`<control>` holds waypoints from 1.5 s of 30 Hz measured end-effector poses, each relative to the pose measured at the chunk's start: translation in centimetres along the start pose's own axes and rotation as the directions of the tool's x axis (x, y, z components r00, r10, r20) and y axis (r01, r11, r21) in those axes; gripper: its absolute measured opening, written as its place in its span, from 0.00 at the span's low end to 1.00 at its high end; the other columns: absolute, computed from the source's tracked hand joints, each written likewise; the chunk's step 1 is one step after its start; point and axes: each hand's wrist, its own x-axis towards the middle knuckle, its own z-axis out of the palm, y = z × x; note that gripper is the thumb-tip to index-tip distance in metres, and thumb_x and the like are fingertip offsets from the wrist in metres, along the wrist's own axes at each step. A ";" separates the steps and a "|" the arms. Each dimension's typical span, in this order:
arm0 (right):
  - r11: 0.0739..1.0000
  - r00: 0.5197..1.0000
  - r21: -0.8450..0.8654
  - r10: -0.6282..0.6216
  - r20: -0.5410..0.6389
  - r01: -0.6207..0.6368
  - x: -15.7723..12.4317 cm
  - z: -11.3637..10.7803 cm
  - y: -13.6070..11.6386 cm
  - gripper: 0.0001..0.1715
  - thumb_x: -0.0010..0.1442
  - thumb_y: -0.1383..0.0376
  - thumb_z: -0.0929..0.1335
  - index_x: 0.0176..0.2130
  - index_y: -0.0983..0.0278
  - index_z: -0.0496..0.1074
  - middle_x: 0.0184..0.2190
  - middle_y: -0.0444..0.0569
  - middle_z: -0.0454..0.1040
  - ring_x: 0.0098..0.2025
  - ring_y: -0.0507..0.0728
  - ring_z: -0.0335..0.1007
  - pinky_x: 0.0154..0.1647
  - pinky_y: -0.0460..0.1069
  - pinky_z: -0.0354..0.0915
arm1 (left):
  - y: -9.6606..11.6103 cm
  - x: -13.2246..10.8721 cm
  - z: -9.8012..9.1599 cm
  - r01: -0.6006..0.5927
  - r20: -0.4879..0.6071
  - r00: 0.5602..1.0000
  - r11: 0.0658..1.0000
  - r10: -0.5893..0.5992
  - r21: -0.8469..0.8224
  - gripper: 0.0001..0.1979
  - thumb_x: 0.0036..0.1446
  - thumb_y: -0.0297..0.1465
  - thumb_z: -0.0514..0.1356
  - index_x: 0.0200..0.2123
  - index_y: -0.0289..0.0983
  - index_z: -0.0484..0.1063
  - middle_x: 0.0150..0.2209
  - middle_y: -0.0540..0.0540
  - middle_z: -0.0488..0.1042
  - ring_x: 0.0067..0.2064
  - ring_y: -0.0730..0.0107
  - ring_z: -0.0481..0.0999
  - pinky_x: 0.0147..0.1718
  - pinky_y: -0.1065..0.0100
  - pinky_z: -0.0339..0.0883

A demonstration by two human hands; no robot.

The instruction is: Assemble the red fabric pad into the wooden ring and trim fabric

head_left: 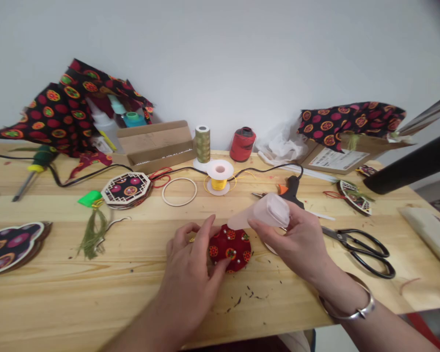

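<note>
A round disc (229, 248) in dark red patterned fabric lies on the wooden table, with several small white dots on its face. My left hand (190, 274) grips its left side, the thumb on the near edge and the fingers at the far edge. My right hand (301, 243) is closed around a translucent white squeeze bottle (264, 211). The bottle is tilted, its nozzle pointing left and down over the disc's far edge; whether the tip touches the fabric I cannot tell. Behind the right hand, a black glue gun (294, 191) is partly hidden.
Black-handled scissors (366, 249) lie right of my right hand. Beyond my hands are a yellow thread spool (219, 177), a thin wooden ring (179, 191) and an octagonal fabric piece (127, 189). A green tassel (93, 234) lies left. Cardboard boxes (161, 145) stand along the wall.
</note>
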 end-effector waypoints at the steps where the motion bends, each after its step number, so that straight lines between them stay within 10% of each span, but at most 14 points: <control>1: 1.000 1.000 -0.003 0.007 -0.004 -0.007 0.0 -0.1 0.1 0.06 0.53 0.64 0.72 0.29 0.63 0.71 0.24 0.43 0.75 0.26 0.52 0.70 0.26 0.45 0.65 | 0.0 0.0 0.0 -0.004 -0.001 1.000 1.000 0.004 0.003 0.32 0.58 0.30 0.59 0.63 0.37 0.51 0.50 0.43 0.78 0.53 0.48 0.60 0.50 0.45 0.58; 45: 0.992 0.991 0.017 0.129 -0.045 -0.128 -3.5 -3.6 -0.6 0.04 0.50 0.65 0.73 0.29 0.61 0.75 0.22 0.42 0.78 0.21 0.52 0.73 0.21 0.43 0.69 | 0.4 -0.1 -0.3 -0.023 0.002 1.000 0.999 0.023 0.036 0.35 0.56 0.31 0.61 0.64 0.36 0.51 0.51 0.39 0.75 0.56 0.47 0.61 0.52 0.43 0.58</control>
